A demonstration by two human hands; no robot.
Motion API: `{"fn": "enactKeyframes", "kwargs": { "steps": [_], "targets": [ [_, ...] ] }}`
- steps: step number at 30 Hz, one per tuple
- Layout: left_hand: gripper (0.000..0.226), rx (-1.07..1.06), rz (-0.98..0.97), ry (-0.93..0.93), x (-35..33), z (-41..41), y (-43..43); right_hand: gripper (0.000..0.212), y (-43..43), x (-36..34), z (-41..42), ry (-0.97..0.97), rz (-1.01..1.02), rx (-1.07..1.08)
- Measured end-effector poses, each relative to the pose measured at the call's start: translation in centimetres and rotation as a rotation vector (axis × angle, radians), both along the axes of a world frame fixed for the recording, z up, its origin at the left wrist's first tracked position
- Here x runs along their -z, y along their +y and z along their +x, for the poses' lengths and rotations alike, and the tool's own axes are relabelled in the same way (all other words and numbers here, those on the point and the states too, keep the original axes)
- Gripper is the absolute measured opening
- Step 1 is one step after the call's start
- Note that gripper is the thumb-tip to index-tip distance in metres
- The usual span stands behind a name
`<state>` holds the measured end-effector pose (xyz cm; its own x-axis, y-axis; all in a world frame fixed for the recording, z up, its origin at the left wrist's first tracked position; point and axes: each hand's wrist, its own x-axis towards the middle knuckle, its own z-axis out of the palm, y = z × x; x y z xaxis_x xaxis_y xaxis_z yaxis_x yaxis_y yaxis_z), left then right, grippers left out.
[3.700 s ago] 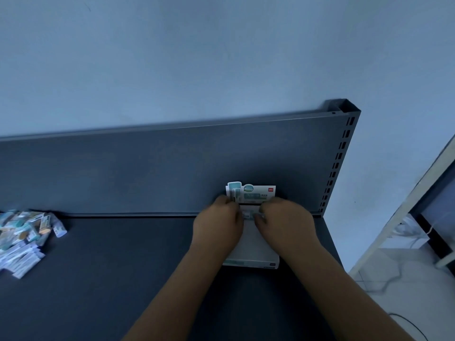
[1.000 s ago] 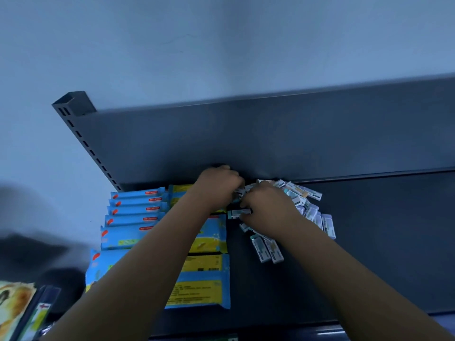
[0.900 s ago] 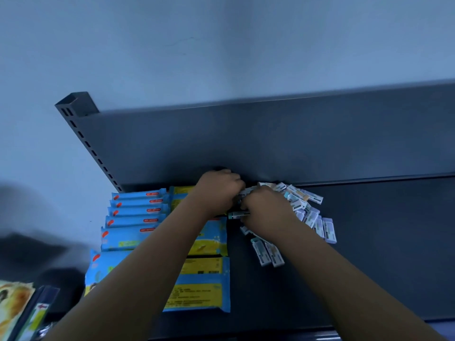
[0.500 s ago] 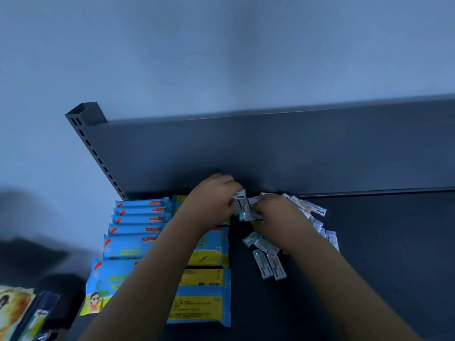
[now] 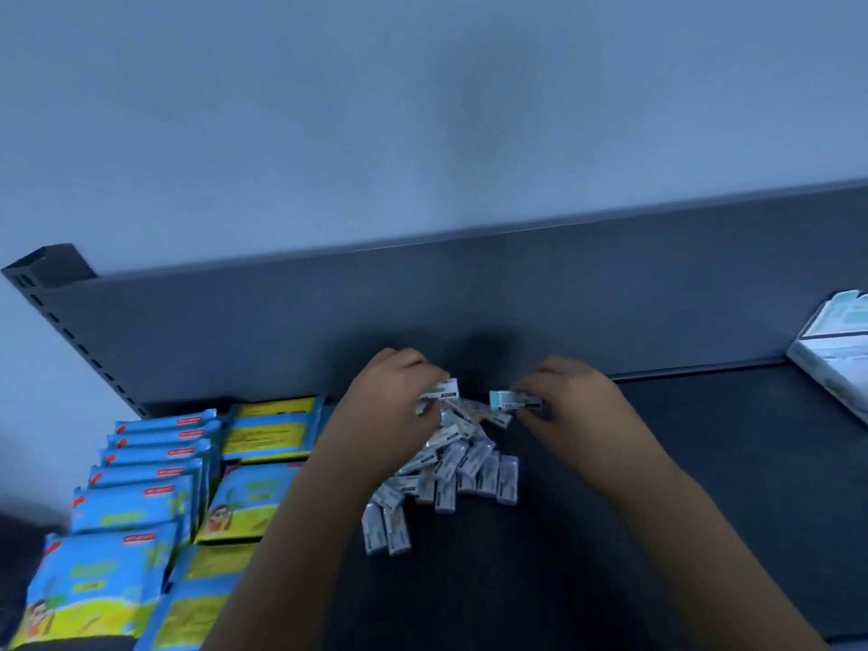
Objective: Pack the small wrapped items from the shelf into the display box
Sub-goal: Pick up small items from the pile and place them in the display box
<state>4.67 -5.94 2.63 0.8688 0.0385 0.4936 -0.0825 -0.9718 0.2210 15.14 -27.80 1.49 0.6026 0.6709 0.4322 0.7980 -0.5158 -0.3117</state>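
On the dark shelf point(image 5: 704, 462), beside the blue packets point(image 5: 141, 500), the left hand point(image 5: 390, 406) pinches a small wrapped item point(image 5: 441, 391); the pile point(image 5: 451, 467) lies just below both hands; the right hand point(image 5: 573, 406) pinches a second item point(image 5: 512, 399); the display box point(image 5: 831, 350) sits far right.

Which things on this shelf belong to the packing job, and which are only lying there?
For the job:
pile of small wrapped items
white item gripped by the left hand
teal-ended item pinched by the right hand
display box, at the right edge

Only lying about:
blue and yellow packets, left of the pile
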Motion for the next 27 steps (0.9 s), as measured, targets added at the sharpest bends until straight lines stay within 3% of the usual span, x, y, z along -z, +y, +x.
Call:
{"fn": "enactKeyframes", "kwargs": {
  "steps": [5, 13, 27],
  "targets": [
    [0.033, -0.025, -0.036, -0.015, 0.2, 4.1, -11.0, 0.015, -9.1, -0.6, 4.3, -0.021, 0.028, 0.002],
    [0.03, -0.022, -0.156, 0.042, 0.5, 10.9, -24.8, 0.012, -22.8, -1.2, 10.7, -0.002, -0.088, 0.11],
    [0.024, 0.133, -0.185, 0.074, -0.1, 19.9, -33.1, 0.006, -31.7, -1.7, 18.1, 0.051, -0.068, 0.26]
  ]
}}
